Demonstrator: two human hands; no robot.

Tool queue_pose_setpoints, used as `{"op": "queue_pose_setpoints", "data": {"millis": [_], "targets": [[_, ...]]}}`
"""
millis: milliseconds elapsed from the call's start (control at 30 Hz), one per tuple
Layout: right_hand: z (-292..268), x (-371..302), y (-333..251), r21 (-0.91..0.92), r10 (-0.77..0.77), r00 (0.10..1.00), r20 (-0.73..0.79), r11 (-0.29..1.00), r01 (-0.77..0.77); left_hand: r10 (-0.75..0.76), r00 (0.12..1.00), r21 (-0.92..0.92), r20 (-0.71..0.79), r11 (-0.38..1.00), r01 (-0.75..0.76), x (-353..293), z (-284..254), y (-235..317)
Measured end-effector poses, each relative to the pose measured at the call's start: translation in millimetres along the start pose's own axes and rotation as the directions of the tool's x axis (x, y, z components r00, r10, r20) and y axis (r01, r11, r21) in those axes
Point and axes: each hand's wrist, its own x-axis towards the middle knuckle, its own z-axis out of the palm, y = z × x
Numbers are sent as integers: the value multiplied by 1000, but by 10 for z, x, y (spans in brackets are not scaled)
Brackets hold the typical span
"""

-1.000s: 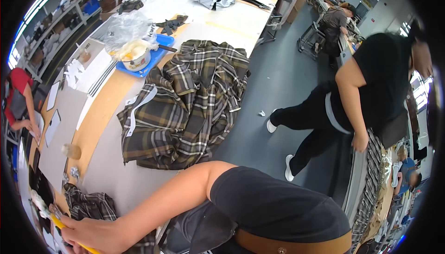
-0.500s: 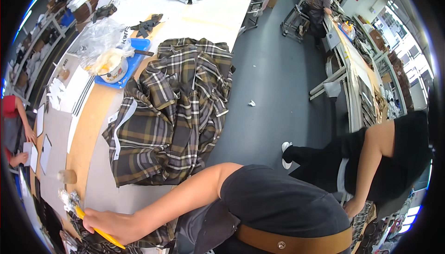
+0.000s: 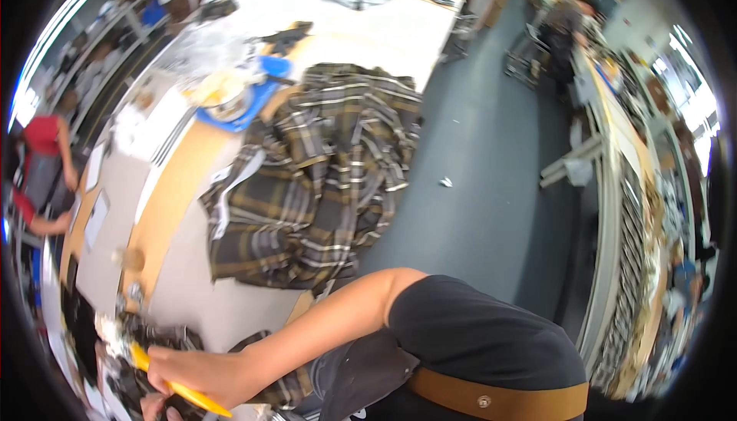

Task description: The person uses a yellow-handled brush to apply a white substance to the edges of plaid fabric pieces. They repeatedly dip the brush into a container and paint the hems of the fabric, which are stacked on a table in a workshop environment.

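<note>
My right hand (image 3: 201, 375) is closed round the yellow handle of a brush (image 3: 198, 400). White matter covers the brush's far end, which lies by dark plaid cloth at the lower left. Just below, at the bottom edge, the blurred fingers of my left hand (image 3: 160, 409) show; most of it is cut off, and what it holds cannot be made out. Beyond my forearm a heap of brown and black plaid garments (image 3: 326, 179) lies on the table, with a white strip (image 3: 238, 183) along its left side.
A blue tray (image 3: 265, 95) carries a tub of pale yellowish matter, with clear plastic bagging behind. A small beige jar (image 3: 129, 258) stands near the table's left edge. Across the table at left is a person in red (image 3: 42, 141). Grey floor (image 3: 476, 214) separates this table from another workbench.
The view has swung, so the table contents sit farther right and the person in black is out of sight. Fingers of my left hand have appeared below my right, which keeps the brush.
</note>
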Motion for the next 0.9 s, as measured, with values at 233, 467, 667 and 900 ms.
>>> {"op": "queue_pose_setpoints", "data": {"millis": [233, 467, 667, 900], "targets": [[-97, 239, -357, -101, 172, 952, 251, 983, -151, -166, 953, -68, -253, 986, 154, -325, -294, 392], [-329, -17, -125, -73, 643, 754, 138, 765, -639, -499, 867, -476, 6, 761, 441, -274, -104, -59], [-402, -340, 493, -301, 631, 772, 75, 752, -586, -535, 845, -724, -10, 586, 362, -392, 264, -854], [-358, -113, 279, -246, 565, 817, -114, 781, -574, -571, 809, -740, -139, 603, 298, -243, 387, -1028]]}}
